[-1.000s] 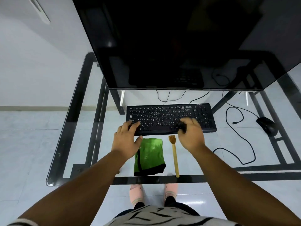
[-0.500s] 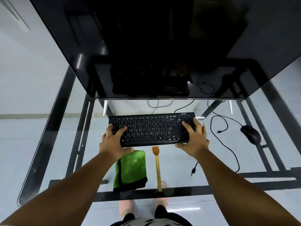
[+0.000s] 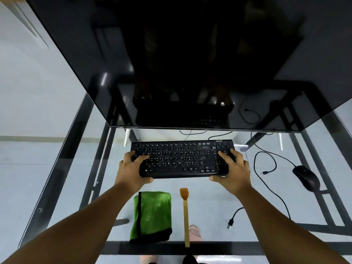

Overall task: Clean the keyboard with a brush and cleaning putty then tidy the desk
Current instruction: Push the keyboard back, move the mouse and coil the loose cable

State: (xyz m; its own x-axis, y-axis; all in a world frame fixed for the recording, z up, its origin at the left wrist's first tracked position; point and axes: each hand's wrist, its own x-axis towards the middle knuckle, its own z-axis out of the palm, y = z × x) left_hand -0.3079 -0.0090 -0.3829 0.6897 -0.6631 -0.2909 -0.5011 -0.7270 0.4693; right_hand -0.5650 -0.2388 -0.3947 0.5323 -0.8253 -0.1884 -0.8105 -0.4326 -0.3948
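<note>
1. A person grips a black full-size computer keyboard by both short ends over a clear glass desk with a dark metal frame, seen from a head-worn camera looking down.
2. The left hand wraps the keyboard's left end, fingers curled over the keys and the thumb tucked under the near edge.
3. The right hand clasps the right end the same way, fingers spread across the number pad, thumb at the near edge.
4. Small pale lettering sits at the keyboard's far right corner; it is too blurred to read with certainty. White key legends show, but none can be made out reliably.
5. Nearer the person than the keyboard, a folded green cloth with black trim lies on the glass, just left of a thin wooden-handled brush with orange bristles, bristles pointing toward the keyboard.
6. Right of the keyboard, well apart, rests a black computer mouse; its thin black cable loops between the two.
7. A loose black USB plug lies near the right forearm, below the keyboard's right end.
8. Beyond the keyboard stands a large dark glossy monitor, screen unlit.
</note>
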